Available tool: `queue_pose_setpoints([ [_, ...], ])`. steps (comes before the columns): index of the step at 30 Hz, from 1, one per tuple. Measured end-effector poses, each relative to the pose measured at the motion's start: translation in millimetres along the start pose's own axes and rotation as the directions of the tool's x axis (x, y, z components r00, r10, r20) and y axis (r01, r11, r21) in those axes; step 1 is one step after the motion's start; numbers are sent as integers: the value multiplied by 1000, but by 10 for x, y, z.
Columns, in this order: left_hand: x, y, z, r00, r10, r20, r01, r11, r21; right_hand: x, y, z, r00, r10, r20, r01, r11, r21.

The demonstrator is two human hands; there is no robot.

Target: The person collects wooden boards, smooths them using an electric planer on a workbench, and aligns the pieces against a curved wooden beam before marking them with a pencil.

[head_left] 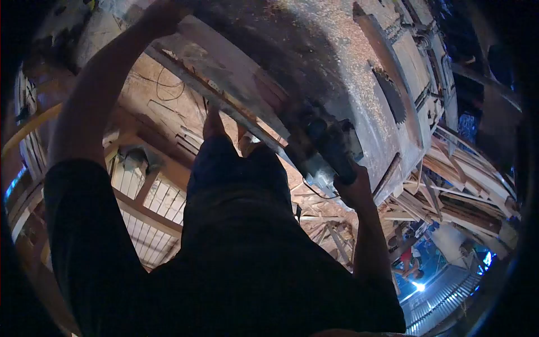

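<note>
My right hand (356, 190) is wrapped round the rear handle of a dark electric planer (323, 140), a corded power tool by its look. The planer rests at the near end of a long wooden board (227, 62), which lies along the edge of the workbench (375, 160). At the board's far end, my left hand (171, 10) reaches to the top of the view. Deep shadow hides its fingers, so its grip on the board does not show.
Sawdust and shavings (331, 33) cover part of the bench. A dark toothed saw blade (388, 94) stands up beside a long wooden strip (387, 59). Scrap wood (460, 180) is piled at the right. A person (412, 263) is in the background, lower right.
</note>
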State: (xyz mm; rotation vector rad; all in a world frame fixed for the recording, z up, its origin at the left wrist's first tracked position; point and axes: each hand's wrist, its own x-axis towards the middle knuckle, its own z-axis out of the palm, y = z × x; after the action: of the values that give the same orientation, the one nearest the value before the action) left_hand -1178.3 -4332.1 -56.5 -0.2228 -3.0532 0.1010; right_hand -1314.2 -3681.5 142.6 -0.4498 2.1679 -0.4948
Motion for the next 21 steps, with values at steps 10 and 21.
queue_pose_setpoints([
  [10, 200, 58, 96, 995, -78, -56, 71, 989, -128, 530, -441, 262, 999, -32, 3, 32, 991, -129],
  [21, 205, 46, 425, 927, -173, 332, 229, 964, -135, 1030, -1571, 600, 988, -157, -15, 149, 963, -225],
])
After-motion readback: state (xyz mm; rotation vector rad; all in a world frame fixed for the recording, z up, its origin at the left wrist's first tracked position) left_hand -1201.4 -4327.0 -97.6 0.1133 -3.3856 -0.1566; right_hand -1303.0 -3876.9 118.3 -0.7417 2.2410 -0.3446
